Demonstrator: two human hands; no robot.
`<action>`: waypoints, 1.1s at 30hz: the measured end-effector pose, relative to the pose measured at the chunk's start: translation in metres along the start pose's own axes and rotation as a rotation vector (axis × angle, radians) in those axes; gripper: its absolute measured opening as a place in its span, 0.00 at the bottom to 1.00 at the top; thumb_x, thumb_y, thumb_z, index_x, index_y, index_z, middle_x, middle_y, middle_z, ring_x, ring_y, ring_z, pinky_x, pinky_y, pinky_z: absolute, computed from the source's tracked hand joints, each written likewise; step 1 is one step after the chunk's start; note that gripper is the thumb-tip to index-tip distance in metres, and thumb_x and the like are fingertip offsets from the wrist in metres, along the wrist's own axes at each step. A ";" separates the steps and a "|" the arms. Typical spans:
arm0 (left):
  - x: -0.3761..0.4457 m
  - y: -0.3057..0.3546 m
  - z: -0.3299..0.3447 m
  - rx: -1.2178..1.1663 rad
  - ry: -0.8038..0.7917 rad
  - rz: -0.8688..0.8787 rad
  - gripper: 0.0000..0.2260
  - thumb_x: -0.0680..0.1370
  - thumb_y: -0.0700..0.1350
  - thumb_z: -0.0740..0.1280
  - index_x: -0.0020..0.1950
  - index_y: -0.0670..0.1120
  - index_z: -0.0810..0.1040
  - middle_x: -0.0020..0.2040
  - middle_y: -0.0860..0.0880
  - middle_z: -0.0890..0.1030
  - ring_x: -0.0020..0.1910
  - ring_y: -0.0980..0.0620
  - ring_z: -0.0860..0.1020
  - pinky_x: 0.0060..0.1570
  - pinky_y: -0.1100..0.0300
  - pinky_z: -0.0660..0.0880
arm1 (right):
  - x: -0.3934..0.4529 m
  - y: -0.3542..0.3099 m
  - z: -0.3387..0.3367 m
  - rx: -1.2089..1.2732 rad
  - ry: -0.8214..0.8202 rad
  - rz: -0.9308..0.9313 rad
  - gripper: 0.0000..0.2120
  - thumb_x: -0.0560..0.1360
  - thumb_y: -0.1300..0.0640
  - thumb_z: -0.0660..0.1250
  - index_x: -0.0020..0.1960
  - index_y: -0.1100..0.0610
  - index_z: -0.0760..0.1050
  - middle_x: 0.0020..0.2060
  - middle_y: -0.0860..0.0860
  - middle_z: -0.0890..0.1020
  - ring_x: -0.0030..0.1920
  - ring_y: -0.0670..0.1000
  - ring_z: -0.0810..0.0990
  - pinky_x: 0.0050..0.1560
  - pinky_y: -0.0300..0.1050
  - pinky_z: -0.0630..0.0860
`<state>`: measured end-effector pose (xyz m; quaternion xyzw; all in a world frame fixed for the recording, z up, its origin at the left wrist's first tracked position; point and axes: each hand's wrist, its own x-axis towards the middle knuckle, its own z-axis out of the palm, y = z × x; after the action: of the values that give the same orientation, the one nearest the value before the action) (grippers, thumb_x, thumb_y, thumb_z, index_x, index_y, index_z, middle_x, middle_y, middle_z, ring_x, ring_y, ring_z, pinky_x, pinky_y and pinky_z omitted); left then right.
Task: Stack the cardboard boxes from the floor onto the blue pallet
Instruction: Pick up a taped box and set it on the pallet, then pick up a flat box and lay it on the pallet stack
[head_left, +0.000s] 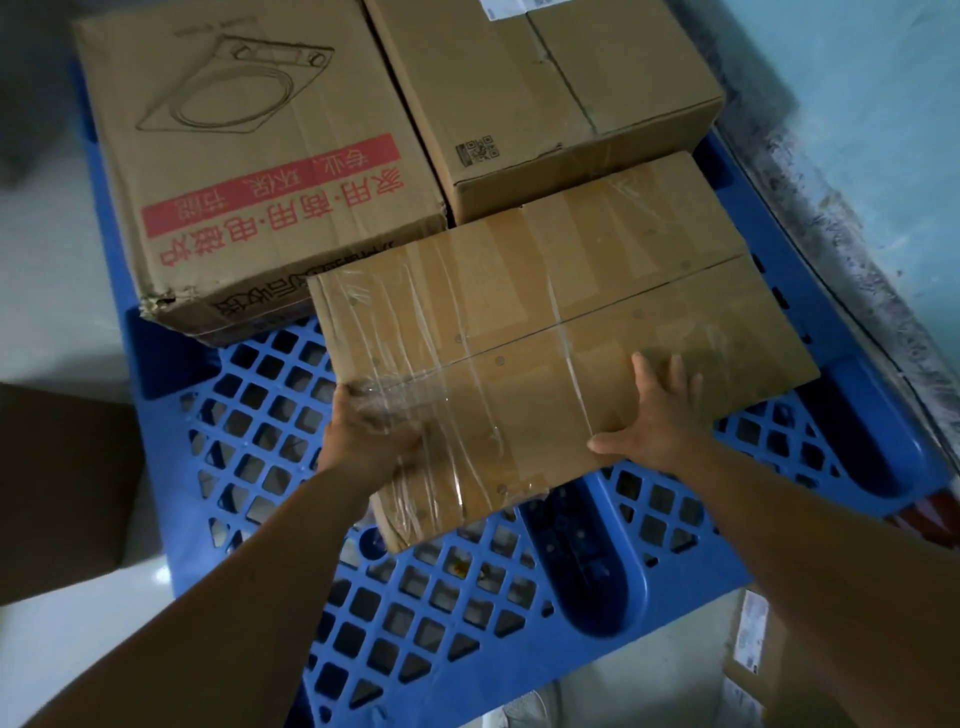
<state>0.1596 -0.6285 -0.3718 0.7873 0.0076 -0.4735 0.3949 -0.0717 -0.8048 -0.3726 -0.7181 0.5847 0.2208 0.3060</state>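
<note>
Crowding the taped box (545, 332), two boxes (249, 156) fill the pallet's (415, 597) rear.

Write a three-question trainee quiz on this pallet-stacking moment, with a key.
1. True or false: the taped box is wrapped in clear tape.
2. How many boxes sit on the blue pallet behind it? A) none B) two C) four
3. Which hand lies with straight fingers on the taped box's top?

Key:
1. True.
2. B: the red-printed box and the QR-code box.
3. The right hand; the left hand grips the near corner.
</note>
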 end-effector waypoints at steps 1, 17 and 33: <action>-0.004 0.001 0.000 -0.002 0.013 0.009 0.35 0.70 0.42 0.76 0.70 0.60 0.62 0.58 0.48 0.77 0.53 0.45 0.80 0.50 0.44 0.80 | -0.004 -0.002 0.000 0.015 -0.003 -0.012 0.58 0.66 0.42 0.76 0.78 0.46 0.37 0.77 0.54 0.35 0.76 0.61 0.35 0.73 0.66 0.48; -0.117 0.021 -0.080 -0.042 0.147 0.113 0.26 0.82 0.56 0.57 0.78 0.49 0.60 0.73 0.50 0.68 0.70 0.46 0.70 0.59 0.55 0.73 | -0.171 -0.144 0.011 0.687 0.012 -0.119 0.33 0.78 0.36 0.54 0.78 0.45 0.50 0.77 0.46 0.58 0.75 0.52 0.60 0.71 0.51 0.59; -0.205 -0.009 -0.328 -0.253 0.248 0.218 0.24 0.82 0.56 0.56 0.75 0.47 0.66 0.71 0.49 0.71 0.70 0.50 0.69 0.65 0.59 0.64 | -0.351 -0.350 0.082 0.716 -0.022 -0.289 0.28 0.81 0.39 0.47 0.78 0.49 0.55 0.75 0.49 0.63 0.72 0.52 0.65 0.65 0.48 0.63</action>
<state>0.2855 -0.3420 -0.1451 0.7799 0.0302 -0.3226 0.5355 0.1964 -0.4547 -0.1306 -0.6385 0.5141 -0.0352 0.5717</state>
